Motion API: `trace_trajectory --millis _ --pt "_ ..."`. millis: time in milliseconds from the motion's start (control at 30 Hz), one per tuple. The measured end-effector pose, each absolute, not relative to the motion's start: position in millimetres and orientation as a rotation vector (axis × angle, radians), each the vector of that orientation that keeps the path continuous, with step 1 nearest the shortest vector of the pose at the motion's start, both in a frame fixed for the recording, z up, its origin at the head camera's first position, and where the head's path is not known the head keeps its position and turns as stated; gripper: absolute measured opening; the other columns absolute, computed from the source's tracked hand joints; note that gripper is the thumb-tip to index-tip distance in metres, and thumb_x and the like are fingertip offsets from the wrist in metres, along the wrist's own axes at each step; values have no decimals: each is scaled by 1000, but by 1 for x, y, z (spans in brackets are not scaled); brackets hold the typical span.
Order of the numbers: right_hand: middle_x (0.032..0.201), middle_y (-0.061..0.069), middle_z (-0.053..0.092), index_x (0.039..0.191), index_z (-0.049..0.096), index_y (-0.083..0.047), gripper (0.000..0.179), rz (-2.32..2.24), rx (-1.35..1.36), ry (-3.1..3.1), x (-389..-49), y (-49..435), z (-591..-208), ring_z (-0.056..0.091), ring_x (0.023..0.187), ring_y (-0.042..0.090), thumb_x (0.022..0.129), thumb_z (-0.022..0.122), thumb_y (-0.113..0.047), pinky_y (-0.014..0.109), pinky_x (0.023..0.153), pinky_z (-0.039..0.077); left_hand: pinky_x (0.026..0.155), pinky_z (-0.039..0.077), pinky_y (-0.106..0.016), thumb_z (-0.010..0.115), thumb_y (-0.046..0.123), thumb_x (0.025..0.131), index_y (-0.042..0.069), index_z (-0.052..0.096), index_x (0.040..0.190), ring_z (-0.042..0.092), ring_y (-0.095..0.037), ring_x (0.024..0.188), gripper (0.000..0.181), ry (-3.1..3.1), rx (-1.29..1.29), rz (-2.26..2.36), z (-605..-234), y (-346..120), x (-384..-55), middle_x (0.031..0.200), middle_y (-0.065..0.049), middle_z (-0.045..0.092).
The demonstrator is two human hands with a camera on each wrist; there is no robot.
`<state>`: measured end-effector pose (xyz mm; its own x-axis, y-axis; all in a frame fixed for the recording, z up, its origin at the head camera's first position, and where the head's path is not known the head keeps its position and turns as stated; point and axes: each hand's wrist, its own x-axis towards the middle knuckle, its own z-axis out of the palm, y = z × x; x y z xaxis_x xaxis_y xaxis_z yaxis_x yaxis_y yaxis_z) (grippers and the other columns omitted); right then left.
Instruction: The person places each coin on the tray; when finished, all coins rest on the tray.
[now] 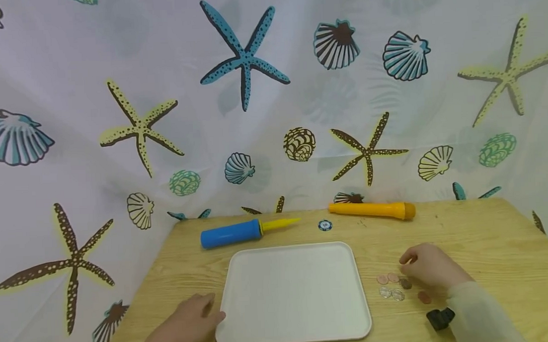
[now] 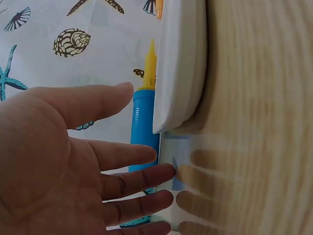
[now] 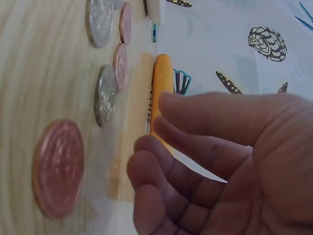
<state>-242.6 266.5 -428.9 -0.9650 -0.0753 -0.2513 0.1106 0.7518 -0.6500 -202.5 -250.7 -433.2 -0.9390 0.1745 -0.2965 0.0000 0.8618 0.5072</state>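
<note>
My left hand (image 1: 185, 322) is beside the left edge of a white tray (image 1: 293, 336), its thumb near the rim in the head view. The left wrist view shows its fingers (image 2: 142, 177) straight and spread, with nothing in them. Over on the right, my right hand (image 1: 428, 265) hovers by several coins (image 1: 398, 294) lying on the wood. Its fingers (image 3: 161, 169) are loosely curled and nothing shows between them. A copper coin (image 3: 58, 169) lies closest to the right wrist camera, with silver and copper ones beyond it.
Behind the tray lie a blue pump (image 1: 231, 234) with a yellow nozzle, a blue-and-white poker chip (image 1: 324, 225) and an orange toy microphone (image 1: 372, 210). A patterned cloth (image 1: 272, 115) hangs at the table's back edge. A black device (image 1: 440, 318) sits at my right wrist.
</note>
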Motion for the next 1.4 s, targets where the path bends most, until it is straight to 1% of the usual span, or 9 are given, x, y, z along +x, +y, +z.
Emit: trace_trajectory --millis 67,167,267,400,500,700,1033,1233,1400 --pt "104 11 63 120 68 1 33 -1043 42 2627 -245 264 -430 57 65 20 93 70 -18 32 57 54 92 49 -53 61 43 99 -9 58 130 58 -37 109 60 2687 115 763 -436 -250 -201 113 -17 63" --pt "99 7 65 120 69 -1 39 -991 -9 2630 -250 260 -430 59 71 20 90 76 -26 34 63 55 82 49 -44 60 45 99 -4 58 134 57 -23 93 60 2664 85 819 -438 -249 -201 96 -7 62" --pt "97 5 67 118 71 -5 41 -949 -73 2656 -254 258 -429 60 81 19 89 78 -32 36 73 55 81 50 -40 57 45 101 -7 44 148 60 -21 83 71 2621 75 926 -440 -251 -201 88 -6 63" --pt "97 4 67 113 73 -8 33 -905 -147 2678 -254 256 -431 60 87 19 89 78 -29 43 80 54 64 53 -34 58 33 103 -12 37 149 58 -21 62 68 2503 124 1125 -444 -255 -200 70 -8 60" --pt "96 4 66 109 73 -9 26 -881 -155 2666 -252 256 -434 59 87 20 89 78 -24 44 80 54 59 56 -34 59 25 102 -14 33 149 60 -20 59 67 2428 148 1211 -447 -258 -200 70 -9 60" --pt "90 3 64 101 71 -8 16 -911 -110 2635 -253 252 -440 56 80 19 89 76 -16 37 74 50 59 61 -37 58 12 101 -13 31 151 63 -21 61 62 2376 130 1270 -450 -263 -201 77 -12 60" --pt "81 4 59 92 65 -7 14 -966 -200 2648 -258 255 -441 54 73 20 86 78 -11 32 66 45 60 61 -38 56 9 101 -12 32 151 63 -20 60 59 2337 126 1331 -456 -264 -201 77 -13 61" --pt "89 2 65 102 71 -4 19 -1005 -185 2679 -259 255 -441 57 80 18 90 76 -18 33 72 50 60 62 -38 56 8 100 -10 34 151 63 -20 61 59 2328 155 1362 -461 -264 -202 78 -13 61" --pt "96 4 71 107 72 -3 24 -1239 -90 2542 -269 225 -435 66 83 18 91 76 -20 35 77 59 61 62 -38 57 8 99 -14 31 151 64 -20 61 61 2310 155 1391 -465 -268 -198 80 -14 60"
